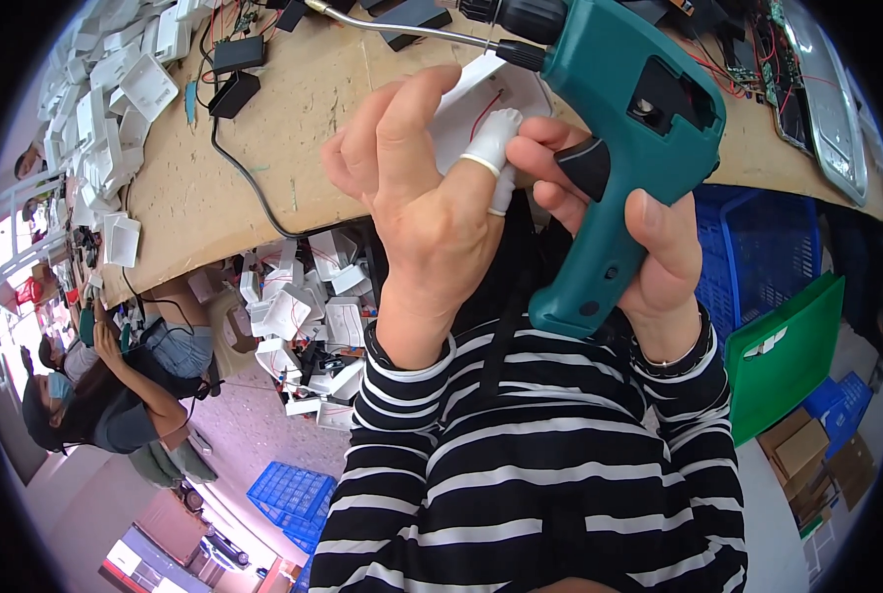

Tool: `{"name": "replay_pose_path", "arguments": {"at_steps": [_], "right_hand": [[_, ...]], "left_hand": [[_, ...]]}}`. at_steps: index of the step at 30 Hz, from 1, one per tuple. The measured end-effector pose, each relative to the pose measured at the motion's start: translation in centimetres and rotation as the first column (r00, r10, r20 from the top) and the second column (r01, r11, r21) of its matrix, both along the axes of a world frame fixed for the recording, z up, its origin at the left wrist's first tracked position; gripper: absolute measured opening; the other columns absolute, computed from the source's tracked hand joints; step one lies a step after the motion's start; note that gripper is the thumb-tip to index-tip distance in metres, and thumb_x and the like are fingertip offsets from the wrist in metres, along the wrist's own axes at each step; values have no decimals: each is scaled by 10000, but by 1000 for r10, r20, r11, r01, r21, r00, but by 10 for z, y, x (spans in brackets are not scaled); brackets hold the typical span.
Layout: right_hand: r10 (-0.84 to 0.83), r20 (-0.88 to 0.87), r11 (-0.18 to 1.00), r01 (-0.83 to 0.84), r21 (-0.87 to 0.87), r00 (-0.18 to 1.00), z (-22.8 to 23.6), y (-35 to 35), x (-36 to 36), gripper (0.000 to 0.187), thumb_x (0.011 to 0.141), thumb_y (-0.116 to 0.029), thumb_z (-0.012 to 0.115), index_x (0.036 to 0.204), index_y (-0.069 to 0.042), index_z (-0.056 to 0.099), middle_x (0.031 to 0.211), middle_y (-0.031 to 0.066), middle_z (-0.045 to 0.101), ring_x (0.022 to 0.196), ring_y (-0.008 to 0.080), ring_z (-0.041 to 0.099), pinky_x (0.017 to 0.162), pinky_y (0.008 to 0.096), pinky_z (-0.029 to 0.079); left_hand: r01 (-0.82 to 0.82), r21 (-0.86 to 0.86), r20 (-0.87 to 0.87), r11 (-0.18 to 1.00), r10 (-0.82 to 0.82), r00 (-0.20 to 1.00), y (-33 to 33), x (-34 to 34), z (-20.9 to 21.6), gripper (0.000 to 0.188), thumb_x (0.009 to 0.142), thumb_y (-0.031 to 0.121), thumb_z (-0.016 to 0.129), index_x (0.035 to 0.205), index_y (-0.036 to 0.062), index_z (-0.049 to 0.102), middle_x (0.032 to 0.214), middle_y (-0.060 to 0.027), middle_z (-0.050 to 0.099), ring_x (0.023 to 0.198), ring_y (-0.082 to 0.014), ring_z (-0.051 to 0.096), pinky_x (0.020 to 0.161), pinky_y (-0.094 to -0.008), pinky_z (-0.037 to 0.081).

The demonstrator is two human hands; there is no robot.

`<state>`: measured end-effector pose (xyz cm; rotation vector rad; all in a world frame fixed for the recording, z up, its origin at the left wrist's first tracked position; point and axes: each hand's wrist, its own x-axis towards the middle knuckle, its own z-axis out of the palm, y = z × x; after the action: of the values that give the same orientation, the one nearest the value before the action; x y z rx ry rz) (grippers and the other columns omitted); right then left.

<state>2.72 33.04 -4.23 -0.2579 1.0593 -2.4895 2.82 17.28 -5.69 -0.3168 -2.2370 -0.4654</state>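
Observation:
In my right hand (664,252) is a teal pistol-shaped soldering gun (600,242) with a black trigger (585,168). My fingers and thumb wrap round its handle. From its black front end a thin, curved metal tube (412,32) reaches left over the table. My left hand (422,203) is raised just left of the trigger, beside my right fingertips. White finger cots (493,140) cover its thumb and index finger, which are pinched together; whatever lies between them is hidden. The other left fingers are half curled. Behind the hands lies a white plastic housing (535,91) with a red wire.
White plastic housings (150,87) are heaped on the table (283,109) at far left, near black boxes (239,54) and a cable. More parts (298,316) fill a space below the table edge. A green bin (788,361) and blue crates stand right. Another person (125,395) works at left.

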Motion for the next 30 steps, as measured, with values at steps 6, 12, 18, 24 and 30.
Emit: {"name": "replay_pose_path", "arguments": {"at_steps": [6, 12, 18, 24, 30], "right_hand": [[0, 16, 1000, 0, -11, 1000, -3, 0, -1, 664, 843, -249, 549, 1307, 100, 226, 1251, 306, 391, 1127, 347, 487, 922, 341, 450], [29, -26, 999, -29, -29, 999, -5, -1, -3, 648, 855, -241, 531, 1308, 100, 219, 1239, 306, 403, 1113, 347, 497, 928, 351, 449], [-74, -177, 990, 94, 105, 981, -2, 21, 3, 673, 853, -265, 536, 1310, 109, 214, 1246, 317, 391, 1044, 352, 546, 820, 346, 515], [-229, -298, 875, 330, 354, 927, 8, 70, 32, 692, 781, -304, 652, 1232, 116, 336, 1131, 275, 496, 717, 189, 589, 565, 232, 486], [-314, -271, 716, 414, 562, 910, 21, 84, 60, 715, 708, -305, 720, 1188, 109, 388, 1072, 252, 535, 647, 173, 593, 521, 239, 485]], "left_hand": [[82, 63, -26, 995, -81, 996, -6, 9, -5, 177, 559, 91, 659, 735, 89, 636, 968, -52, 569, 890, -235, 533, 913, -407, 244], [122, 153, -55, 981, -115, 992, -7, 11, -10, 161, 585, 88, 682, 736, 96, 628, 946, -51, 563, 860, -220, 549, 963, -424, 206], [-9, 190, -61, 982, 21, 998, -1, 6, -8, 117, 609, 94, 688, 713, 99, 634, 937, -51, 553, 867, -211, 538, 954, -422, 196], [-110, 68, 6, 992, 110, 994, 3, -6, 1, 75, 627, 99, 673, 659, 62, 616, 923, -49, 553, 858, -205, 535, 944, -497, 166], [-177, 6, 73, 984, 176, 982, 8, -12, -1, 65, 601, 77, 640, 599, 53, 579, 910, -38, 567, 807, -196, 528, 929, -535, 185]]}}
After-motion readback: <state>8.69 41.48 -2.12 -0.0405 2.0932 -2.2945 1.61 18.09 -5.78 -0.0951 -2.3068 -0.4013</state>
